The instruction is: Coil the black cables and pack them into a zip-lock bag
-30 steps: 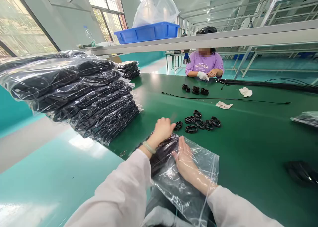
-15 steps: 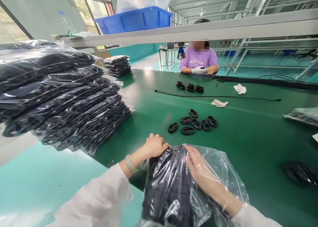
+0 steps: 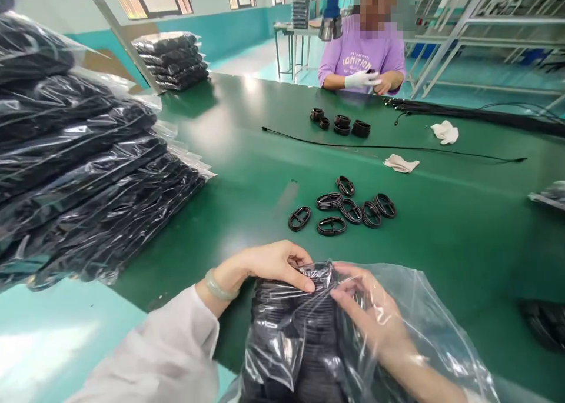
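Observation:
A clear plastic bag [image 3: 282, 347] packed with black coiled cables [image 3: 320, 332] in tight rows lies at the table's near edge. My left hand [image 3: 280, 266] grips the bag's far end from the left, thumb pressed on the film and fingers curled over the far side. To its right, my right hand [image 3: 373, 309] shows through loose clear film, with thumb and fingers closed at the corner of the packed rows. Several tied black cable coils [image 3: 331, 226] lie loose on the table just beyond my hands.
Bagged black bundles [image 3: 88, 150] are piled high at the left, with a smaller stack [image 3: 170, 62] behind. Across the green table [image 3: 229, 150] a person in purple [image 3: 359, 56] works with their hands. One straight cable [image 3: 379, 147], white cloths [image 3: 401, 163] and long black cables [image 3: 477, 112] lie there too.
The view has tilted down and closer. My left hand has shifted its thumb onto the top of the bag, and my right fingers have curled in from a flatter pose.

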Demonstrator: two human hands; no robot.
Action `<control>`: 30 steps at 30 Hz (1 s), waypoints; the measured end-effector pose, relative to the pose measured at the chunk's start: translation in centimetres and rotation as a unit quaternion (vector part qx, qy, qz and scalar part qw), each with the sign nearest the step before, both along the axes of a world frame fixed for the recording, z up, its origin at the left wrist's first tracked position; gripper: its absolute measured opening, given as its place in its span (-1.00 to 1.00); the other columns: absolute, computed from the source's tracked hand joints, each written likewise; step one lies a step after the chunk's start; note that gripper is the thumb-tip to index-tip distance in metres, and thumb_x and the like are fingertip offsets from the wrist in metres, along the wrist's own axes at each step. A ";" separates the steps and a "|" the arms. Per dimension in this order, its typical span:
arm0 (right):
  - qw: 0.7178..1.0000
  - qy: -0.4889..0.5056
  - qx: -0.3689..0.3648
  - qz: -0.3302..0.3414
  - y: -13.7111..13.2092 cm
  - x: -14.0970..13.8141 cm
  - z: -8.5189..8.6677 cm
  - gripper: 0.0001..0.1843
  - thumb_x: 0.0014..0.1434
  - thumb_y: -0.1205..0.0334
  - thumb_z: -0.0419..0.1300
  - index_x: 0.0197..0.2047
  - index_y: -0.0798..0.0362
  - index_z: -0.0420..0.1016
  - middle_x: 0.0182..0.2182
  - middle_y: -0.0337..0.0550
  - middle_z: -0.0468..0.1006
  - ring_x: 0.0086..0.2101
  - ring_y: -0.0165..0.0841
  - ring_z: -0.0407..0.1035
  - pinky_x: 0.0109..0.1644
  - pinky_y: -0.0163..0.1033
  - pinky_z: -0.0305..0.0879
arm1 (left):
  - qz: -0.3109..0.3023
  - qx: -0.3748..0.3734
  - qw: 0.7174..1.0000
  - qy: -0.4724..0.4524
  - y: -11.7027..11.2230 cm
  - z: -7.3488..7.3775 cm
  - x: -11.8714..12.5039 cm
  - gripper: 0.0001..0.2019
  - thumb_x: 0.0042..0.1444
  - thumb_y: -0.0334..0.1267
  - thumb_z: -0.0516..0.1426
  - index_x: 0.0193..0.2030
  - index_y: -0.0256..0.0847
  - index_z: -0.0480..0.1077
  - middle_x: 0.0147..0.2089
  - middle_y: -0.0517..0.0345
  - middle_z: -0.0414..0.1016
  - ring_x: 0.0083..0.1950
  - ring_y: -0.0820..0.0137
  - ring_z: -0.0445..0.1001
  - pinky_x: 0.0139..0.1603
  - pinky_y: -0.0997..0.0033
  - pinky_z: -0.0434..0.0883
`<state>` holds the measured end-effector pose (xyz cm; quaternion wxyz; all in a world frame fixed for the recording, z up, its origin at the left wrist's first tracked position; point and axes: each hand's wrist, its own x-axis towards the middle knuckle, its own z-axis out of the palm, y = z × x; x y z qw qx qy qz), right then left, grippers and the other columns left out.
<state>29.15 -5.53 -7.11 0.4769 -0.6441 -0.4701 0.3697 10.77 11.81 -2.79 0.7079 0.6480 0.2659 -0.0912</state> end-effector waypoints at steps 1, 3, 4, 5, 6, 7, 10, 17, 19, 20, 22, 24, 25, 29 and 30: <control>1.000 0.002 0.014 -0.026 0.3 -0.1 0.1 -0.63 0.20 -0.02 0.33 0.01 -0.06 0.52 -0.15 -0.11 0.58 -0.34 -0.32 0.46 -0.18 -0.13 0.48 | 0.001 0.001 1.000 -0.009 0.0 -0.1 0.0 -0.55 -0.10 -0.01 0.41 -0.09 -0.20 0.58 -0.24 0.16 0.61 -0.28 0.39 0.51 -0.22 0.44 0.41; 0.998 -0.001 0.045 -0.053 0.9 -0.3 0.2 -0.71 0.18 -0.01 0.36 -0.09 -0.06 0.56 -0.12 -0.10 0.55 -0.35 -0.34 0.43 -0.21 -0.15 0.47 | 0.004 0.004 1.000 -0.026 0.1 -0.2 0.1 -0.53 -0.07 -0.01 0.40 -0.03 -0.19 0.58 -0.18 0.12 0.63 -0.23 0.36 0.53 -0.18 0.41 0.42; 0.997 -0.007 0.057 -0.053 1.1 -0.3 0.2 -0.73 0.18 -0.01 0.36 -0.12 -0.06 0.57 -0.13 -0.11 0.55 -0.32 -0.32 0.44 -0.20 -0.15 0.46 | 0.005 0.002 0.999 -0.031 0.1 -0.3 0.0 -0.52 -0.06 -0.02 0.40 -0.01 -0.19 0.58 -0.17 0.11 0.63 -0.22 0.35 0.54 -0.18 0.40 0.43; 0.997 -0.015 0.065 -0.046 1.3 -0.2 0.1 -0.75 0.20 -0.01 0.34 -0.12 -0.08 0.59 -0.12 -0.11 0.54 -0.28 -0.30 0.45 -0.18 -0.14 0.47 | 0.007 -0.003 0.999 -0.034 0.2 -0.3 0.0 -0.53 -0.05 -0.03 0.39 -0.01 -0.20 0.57 -0.18 0.10 0.63 -0.23 0.35 0.54 -0.19 0.40 0.43; 0.997 -0.025 0.071 -0.032 1.4 -0.2 0.1 -0.75 0.23 -0.02 0.31 -0.09 -0.10 0.60 -0.11 -0.10 0.53 -0.24 -0.28 0.45 -0.16 -0.13 0.47 | 0.009 -0.009 0.999 -0.037 0.2 -0.3 0.0 -0.54 -0.06 -0.04 0.40 -0.03 -0.21 0.57 -0.20 0.10 0.63 -0.25 0.36 0.53 -0.22 0.41 0.43; 0.996 -0.035 0.078 -0.017 1.4 -0.1 0.0 -0.73 0.26 -0.03 0.28 -0.04 -0.12 0.60 -0.09 -0.10 0.52 -0.23 -0.28 0.46 -0.15 -0.13 0.47 | 0.013 -0.015 0.999 -0.039 0.2 -0.4 0.0 -0.56 -0.07 -0.06 0.41 -0.06 -0.22 0.57 -0.23 0.11 0.63 -0.28 0.37 0.53 -0.24 0.42 0.42; 0.993 -0.067 0.098 0.026 1.4 0.2 0.1 -0.65 0.32 -0.08 0.19 0.09 -0.19 0.55 -0.05 -0.10 0.50 -0.24 -0.29 0.46 -0.12 -0.11 0.47 | 0.039 -0.014 0.998 -0.036 -0.1 -0.2 0.0 -0.59 -0.15 -0.10 0.44 -0.17 -0.24 0.54 -0.31 0.16 0.61 -0.33 0.40 0.52 -0.30 0.44 0.41; 0.986 -0.129 0.102 0.032 1.4 0.1 0.0 -0.54 0.36 -0.23 0.01 0.06 -0.11 0.44 -0.08 -0.07 0.44 -0.08 -0.20 0.42 -0.05 -0.08 0.45 | 0.069 0.044 0.997 -0.005 -1.1 0.2 0.1 -0.51 -0.15 0.00 0.43 -0.10 -0.21 0.54 -0.23 0.13 0.63 -0.27 0.36 0.54 -0.27 0.42 0.42; 0.983 -0.151 0.095 0.041 1.3 0.2 -0.2 -0.50 0.36 -0.28 -0.04 0.07 -0.11 0.43 -0.09 -0.07 0.42 -0.09 -0.19 0.42 -0.08 -0.09 0.45 | 0.075 0.047 0.996 -0.005 -1.3 0.2 0.0 -0.49 -0.16 0.02 0.43 -0.10 -0.21 0.54 -0.22 0.12 0.64 -0.26 0.35 0.55 -0.28 0.42 0.42; 0.981 -0.166 0.092 0.050 1.2 0.4 -0.3 -0.48 0.36 -0.28 -0.05 0.09 -0.11 0.42 -0.08 -0.06 0.42 -0.08 -0.18 0.43 -0.09 -0.09 0.45 | 0.077 0.051 0.996 -0.005 -1.3 0.1 0.0 -0.49 -0.16 0.03 0.43 -0.11 -0.21 0.54 -0.23 0.12 0.64 -0.27 0.35 0.55 -0.29 0.42 0.42; 0.975 -0.196 0.078 0.067 1.0 0.7 -0.3 -0.47 0.37 -0.27 -0.05 0.16 -0.12 0.40 -0.03 -0.04 0.43 -0.08 -0.17 0.44 -0.09 -0.09 0.46 | 0.078 0.060 0.995 -0.006 -1.3 0.1 0.0 -0.49 -0.16 0.04 0.43 -0.12 -0.22 0.54 -0.24 0.12 0.64 -0.28 0.35 0.55 -0.30 0.43 0.41; 0.971 -0.218 0.059 0.075 0.9 1.0 -0.3 -0.48 0.38 -0.23 -0.04 0.20 -0.13 0.38 0.00 -0.05 0.44 -0.13 -0.20 0.47 -0.11 -0.10 0.46 | 0.076 0.063 0.995 -0.011 -1.3 0.1 0.1 -0.51 -0.14 0.03 0.42 -0.13 -0.23 0.55 -0.23 0.10 0.64 -0.28 0.35 0.55 -0.29 0.42 0.42; 0.971 -0.223 0.051 0.073 0.9 1.0 -0.2 -0.49 0.38 -0.22 -0.03 0.21 -0.13 0.38 0.01 -0.05 0.44 -0.16 -0.21 0.48 -0.12 -0.10 0.47 | 0.073 0.062 0.995 -0.014 -1.3 0.1 0.1 -0.51 -0.14 0.02 0.42 -0.12 -0.23 0.55 -0.22 0.09 0.64 -0.28 0.35 0.56 -0.29 0.42 0.42; 0.973 -0.213 0.065 0.059 1.0 0.9 0.1 -0.48 0.40 -0.22 -0.08 0.17 -0.09 0.40 -0.01 -0.03 0.44 -0.12 -0.20 0.45 -0.13 -0.12 0.46 | 0.063 0.056 0.996 -0.034 -1.0 0.0 0.1 -0.52 -0.11 0.03 0.41 -0.10 -0.23 0.57 -0.22 0.09 0.65 -0.28 0.37 0.55 -0.29 0.45 0.42; 0.973 -0.211 0.080 0.056 1.1 0.8 0.2 -0.46 0.40 -0.23 -0.10 0.16 -0.07 0.40 -0.02 -0.02 0.43 -0.12 -0.20 0.44 -0.14 -0.11 0.45 | 0.061 0.050 0.996 -0.044 -0.9 -0.1 0.0 -0.52 -0.08 0.03 0.40 -0.08 -0.23 0.58 -0.22 0.10 0.64 -0.27 0.38 0.55 -0.27 0.45 0.43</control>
